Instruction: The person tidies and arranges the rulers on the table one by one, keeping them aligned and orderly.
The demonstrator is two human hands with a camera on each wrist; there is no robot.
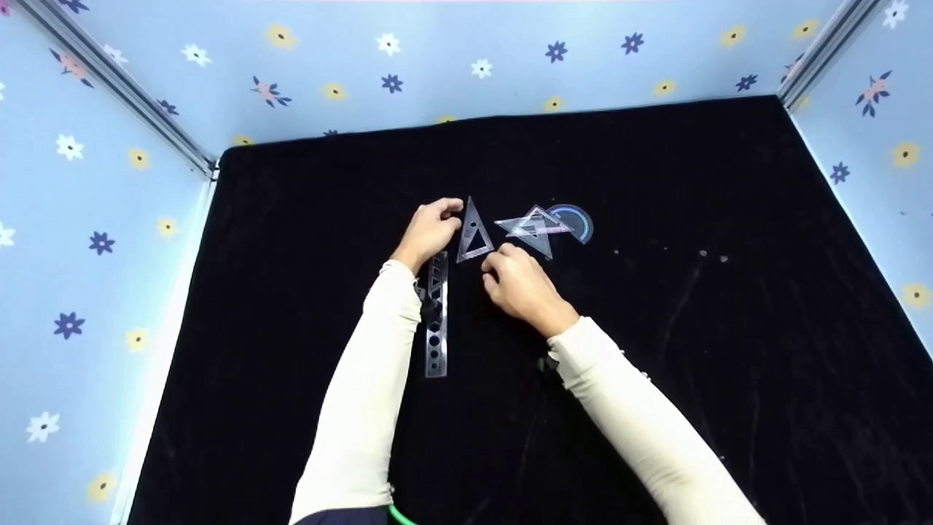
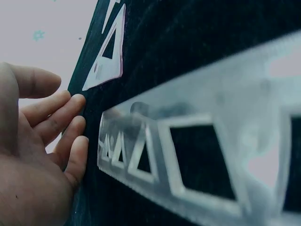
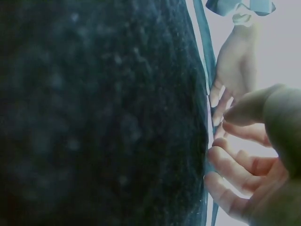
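Two hands are shown: one left hand (image 1: pixel 430 232) and one right hand (image 1: pixel 523 286), each with one pale sleeve (image 1: pixel 368 394). Three triangular set squares (image 1: pixel 469 235) are counted: one between the hands, and one overlapped pair (image 1: pixel 543 248) just beyond the right hand. One protractor (image 1: pixel 585 221) is counted beside that pair, also beyond the right hand. One ruler (image 1: pixel 442 321) is seen near the left hand, on its wrist side. Three flowered panels (image 1: pixel 474 44) are counted: one beyond the hands, one to their left, one to their right.
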